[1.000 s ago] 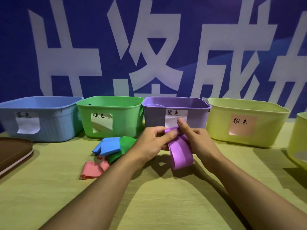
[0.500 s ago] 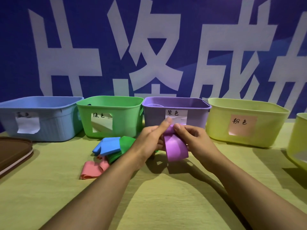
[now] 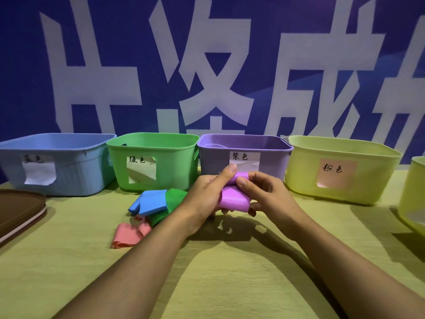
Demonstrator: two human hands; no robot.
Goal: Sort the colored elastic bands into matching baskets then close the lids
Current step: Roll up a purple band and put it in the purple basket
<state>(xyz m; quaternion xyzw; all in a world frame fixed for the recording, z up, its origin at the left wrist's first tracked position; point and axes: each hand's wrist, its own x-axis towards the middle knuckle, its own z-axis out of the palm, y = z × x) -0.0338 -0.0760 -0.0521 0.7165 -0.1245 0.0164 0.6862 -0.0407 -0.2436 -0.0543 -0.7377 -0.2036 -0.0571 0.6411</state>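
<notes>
Both hands meet just in front of the purple basket [image 3: 243, 157], and from my remote seat I see them working the purple band [image 3: 233, 199] between them. The left hand [image 3: 207, 196] grasps the band from its side, thumb raised over the top; the right hand [image 3: 264, 194] pinches the upper fold with curled fingers. A second ago the band hung long and loose below the hands; now it is bunched into a short, thick wad held off the bench [image 3: 69, 261]. To the left of the left hand, the blue band [image 3: 149, 202], green band [image 3: 170, 206] and pink band [image 3: 128, 234] lie unmoved, with the green basket [image 3: 151, 162] beyond them.
</notes>
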